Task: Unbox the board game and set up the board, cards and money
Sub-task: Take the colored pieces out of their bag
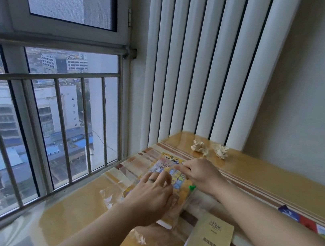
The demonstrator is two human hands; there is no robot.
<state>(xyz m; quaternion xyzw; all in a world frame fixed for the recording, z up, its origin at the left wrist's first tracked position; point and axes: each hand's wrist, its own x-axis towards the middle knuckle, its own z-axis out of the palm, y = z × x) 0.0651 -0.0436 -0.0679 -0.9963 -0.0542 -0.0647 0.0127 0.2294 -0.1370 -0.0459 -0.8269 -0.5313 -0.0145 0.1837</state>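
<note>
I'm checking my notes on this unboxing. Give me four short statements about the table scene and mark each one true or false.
1. The left hand and the right hand are both on the colourful yellow game pack in clear plastic wrap. True.
2. The tan paper booklet lies between the pack and the window. False: it lies on the pack's other side, away from the window and nearer the person.
3. Two crumpled balls of pale paper sit at the far end of the glossy wooden table, near the white ribbed radiator. True.
4. The right hand wears a dark band ring. False: the ring is on the left hand.
</note>
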